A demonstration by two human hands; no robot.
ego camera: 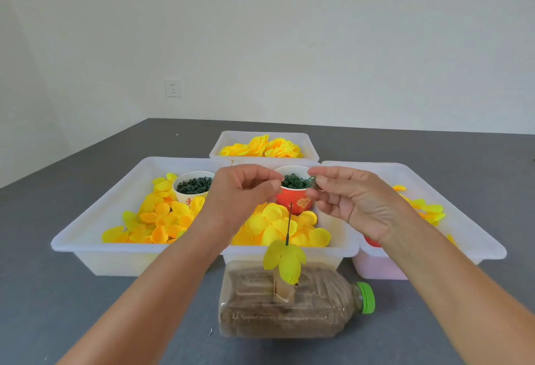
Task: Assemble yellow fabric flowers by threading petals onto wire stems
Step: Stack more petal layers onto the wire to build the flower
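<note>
A thin dark wire stem [289, 223] stands upright out of a sand-filled plastic bottle [289, 309] lying on its side. One yellow-green petal piece [285, 260] sits low on the wire. Behind it, a red cup [292, 202] holds small green rings. My right hand [353, 199] hovers beside the cup and pinches a green ring [312, 180] between thumb and forefinger. Left of the cup's rim, my left hand [240, 191] is raised with its fingers curled and thumb near the fingertips. I see nothing between them.
Several white trays surround the cup: a left tray [86, 237] with yellow petals and a white cup [189, 191] of green bits, a middle tray [344, 249], a right tray [477, 234] and a back tray [260, 135] of yellow flowers. All stand on a grey table.
</note>
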